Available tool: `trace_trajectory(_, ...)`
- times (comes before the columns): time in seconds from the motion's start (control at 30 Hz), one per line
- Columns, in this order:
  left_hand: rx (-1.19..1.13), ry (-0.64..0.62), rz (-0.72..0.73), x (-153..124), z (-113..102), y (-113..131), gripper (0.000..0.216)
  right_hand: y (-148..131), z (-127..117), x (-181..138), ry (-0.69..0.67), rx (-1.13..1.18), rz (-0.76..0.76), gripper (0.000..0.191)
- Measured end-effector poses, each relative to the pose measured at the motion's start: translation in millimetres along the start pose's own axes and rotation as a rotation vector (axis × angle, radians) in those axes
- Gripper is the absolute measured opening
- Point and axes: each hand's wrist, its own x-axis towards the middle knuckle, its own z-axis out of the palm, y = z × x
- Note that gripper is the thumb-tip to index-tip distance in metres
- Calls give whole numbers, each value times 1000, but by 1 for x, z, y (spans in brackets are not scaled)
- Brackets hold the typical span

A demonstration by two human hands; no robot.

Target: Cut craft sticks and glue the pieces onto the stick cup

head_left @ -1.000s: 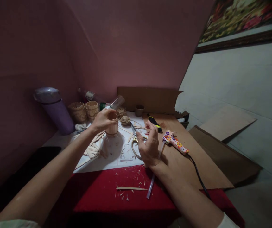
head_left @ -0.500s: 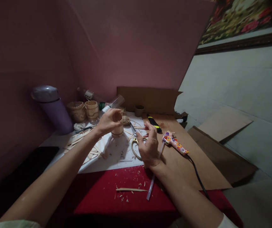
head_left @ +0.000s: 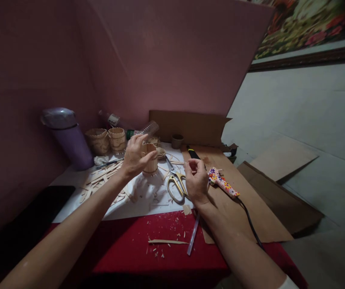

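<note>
My left hand (head_left: 134,156) is open beside a small cup made of wooden sticks (head_left: 151,166), thumb and fingers apart near its rim. The cup stands upright on the white sheet; the hand hides its left side, and I cannot tell whether they touch. To the right, my right hand (head_left: 196,180) is closed, thumb and fingertips drawn together. Whatever it may pinch is too small to make out. Gold-handled scissors (head_left: 176,186) lie with spread handles just left of it. A flowered glue gun (head_left: 223,182) rests on the cardboard (head_left: 250,216) to its right, with a clear glue stick (head_left: 193,237) nearer me.
Loose wooden sticks (head_left: 103,176) cover the left of the white sheet. Behind them stand two stick-covered cups (head_left: 117,139), a purple bottle (head_left: 70,140) and twine (head_left: 161,153). A small pot (head_left: 177,140) and a black-and-yellow cutter (head_left: 192,153) are at the back.
My left hand has shifted slightly left and its fingers have spread away from the cup's rim. My right hand has moved right, away from the scissors, with its fingers curled in.
</note>
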Motion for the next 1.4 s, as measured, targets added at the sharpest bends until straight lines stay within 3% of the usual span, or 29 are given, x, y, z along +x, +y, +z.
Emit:
trace_trajectory(0.07, 2, 78, 24, -9, -2, 10, 22, 1, -2, 4, -8, -3, 47, 21)
trace_trajectory(0.13, 15, 77, 57, -20, -4, 16, 13, 2, -3, 7, -15, 13, 88, 20)
trace_trajectory(0.4, 124, 46, 97, -49, 4, 11, 17, 9, -11, 21, 18, -81, 119, 33)
trace_trajectory(0.53, 226, 180, 132, -49, 9, 1, 13, 11, -16, 29, 25, -298, -4, 26)
trace_trajectory(0.6, 263, 249, 137, -48, 11, -6, 21, 9, -15, 34, -70, -481, -115, 24)
trace_trajectory(0.67, 290, 261, 122, -47, 13, -14, 43, 7, -11, 40, -272, -713, -179, 29)
trace_trajectory(0.73, 299, 245, 84, -47, 15, -21, 58, 4, -4, 46, -467, -922, -168, 34)
trace_trajectory(0.8, 296, 229, 38, -48, 16, -26, 63, 3, 6, 52, -536, -997, -154, 35)
trace_trajectory(1.07, 249, 237, -11, -52, 17, -25, 59, 8, 32, 61, -614, -1053, -87, 29)
trace_trajectory(1.4, 230, 244, 4, -50, 18, -24, 57, 16, 28, 78, -550, -933, 21, 19)
